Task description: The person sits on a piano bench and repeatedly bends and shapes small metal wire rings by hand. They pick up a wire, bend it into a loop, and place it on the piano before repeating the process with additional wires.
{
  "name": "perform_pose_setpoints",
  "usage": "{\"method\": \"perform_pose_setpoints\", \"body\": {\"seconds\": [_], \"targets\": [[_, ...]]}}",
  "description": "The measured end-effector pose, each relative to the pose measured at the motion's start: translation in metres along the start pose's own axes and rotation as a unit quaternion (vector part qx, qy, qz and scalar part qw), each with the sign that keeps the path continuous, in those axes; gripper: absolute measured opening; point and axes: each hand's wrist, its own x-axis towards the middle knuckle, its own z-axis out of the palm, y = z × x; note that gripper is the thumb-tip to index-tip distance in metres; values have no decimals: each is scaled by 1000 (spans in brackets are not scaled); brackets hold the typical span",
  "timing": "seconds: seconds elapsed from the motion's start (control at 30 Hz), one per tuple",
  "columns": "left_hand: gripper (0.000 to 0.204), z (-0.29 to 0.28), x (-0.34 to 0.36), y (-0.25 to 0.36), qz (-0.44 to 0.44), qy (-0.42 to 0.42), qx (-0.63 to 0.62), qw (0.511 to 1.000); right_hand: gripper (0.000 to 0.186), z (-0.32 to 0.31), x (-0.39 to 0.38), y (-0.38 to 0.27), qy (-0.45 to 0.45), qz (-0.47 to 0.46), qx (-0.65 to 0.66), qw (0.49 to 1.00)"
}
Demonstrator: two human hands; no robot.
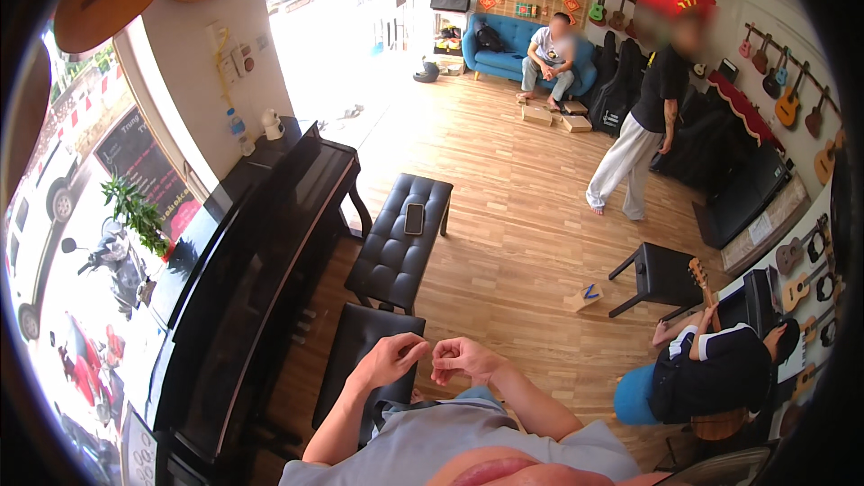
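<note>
My left hand (393,361) and my right hand (465,361) are raised in front of my body, a small gap between them. Both have their fingers curled in and the tips pressed together, facing each other. Whatever they pinch, if anything, is too small to make out. Beneath my left hand is a black padded stool (346,351). Beyond it stands a longer black tufted bench (396,252), on which a smartphone (414,219) lies.
A black upright piano (270,279) runs along my left. To the right are a black stool (666,272), a small wooden box (589,295) and a seated person (720,369) with a guitar. Another person (661,90) stands farther off; a third sits on a blue sofa (499,36).
</note>
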Motion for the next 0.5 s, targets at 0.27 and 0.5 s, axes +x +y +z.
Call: {"method": "perform_pose_setpoints", "body": {"seconds": [0.27,0.5], "targets": [[22,-5,0,-5,-63,-47,-21,997,22,-1,-8,-9,53,33,-53,997],[21,6,5,-25,2,-56,18,998,24,-9,-17,-1,127,15,-83,988]]}}
